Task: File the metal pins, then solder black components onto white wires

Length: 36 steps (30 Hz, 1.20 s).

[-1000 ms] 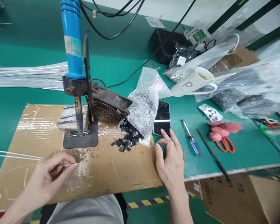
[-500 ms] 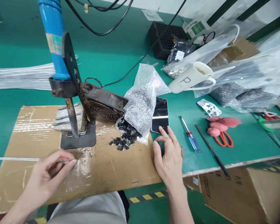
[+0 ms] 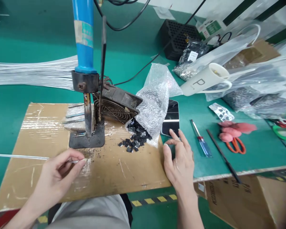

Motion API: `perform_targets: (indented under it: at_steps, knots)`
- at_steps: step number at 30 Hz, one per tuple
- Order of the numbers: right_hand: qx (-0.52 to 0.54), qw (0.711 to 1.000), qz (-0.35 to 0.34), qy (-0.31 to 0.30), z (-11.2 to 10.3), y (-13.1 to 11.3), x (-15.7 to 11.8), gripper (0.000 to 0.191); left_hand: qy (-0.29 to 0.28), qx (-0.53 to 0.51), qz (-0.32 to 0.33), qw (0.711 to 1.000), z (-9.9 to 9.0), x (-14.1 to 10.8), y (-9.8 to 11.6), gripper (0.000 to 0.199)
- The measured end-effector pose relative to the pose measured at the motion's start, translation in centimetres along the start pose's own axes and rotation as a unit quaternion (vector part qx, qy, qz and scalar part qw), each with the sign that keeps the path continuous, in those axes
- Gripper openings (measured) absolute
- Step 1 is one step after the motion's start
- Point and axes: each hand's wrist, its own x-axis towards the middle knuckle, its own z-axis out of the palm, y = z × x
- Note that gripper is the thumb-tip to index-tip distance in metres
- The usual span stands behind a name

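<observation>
My left hand [image 3: 59, 175] pinches a thin white wire [image 3: 21, 156] over the cardboard sheet [image 3: 109, 181]; the wire runs off to the left. My right hand [image 3: 180, 159] rests at the cardboard's right edge, fingers apart, fingertips at the lower end of a dark phone [image 3: 171, 116]. Ahead of my left hand stands a blue-handled soldering iron [image 3: 84, 47], its tip down over a black metal base [image 3: 98, 140]. Small black pieces [image 3: 133, 143] spill from a bubble-wrap bag [image 3: 152, 105] between my hands.
A dark fan [image 3: 116, 106] stands beside the iron. White wires [image 3: 33, 74] lie at the back left. To the right are a white mug [image 3: 205, 79], a screwdriver [image 3: 201, 140], a black rod [image 3: 224, 156], orange-handled scissors [image 3: 235, 145], and plastic bags [image 3: 264, 79].
The view has shifted, so most things appear farther right. My left hand still pinches the wire, and my right hand stays by the phone.
</observation>
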Motion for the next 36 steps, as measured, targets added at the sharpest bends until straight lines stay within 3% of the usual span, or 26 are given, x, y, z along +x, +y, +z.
perform_targets:
  at_steps: [9, 19, 36]
  knots:
    - [-0.007, 1.000, 0.014, -0.007, 0.0, -0.2, 0.1, 0.024, -0.006, -0.013, -0.010, 1.000, 0.2, 0.2, 0.6, 0.013]
    - [-0.010, 0.999, 0.029, -0.009, 0.1, -0.2, 0.2, 0.029, -0.056, -0.009, 0.022, 0.998, -0.4, 0.6, 0.2, 0.013]
    - [-0.022, 0.998, 0.049, -0.013, 0.2, -0.3, 0.3, 0.035, -0.012, -0.017, 0.019, 1.000, -0.1, 0.3, 1.1, 0.014]
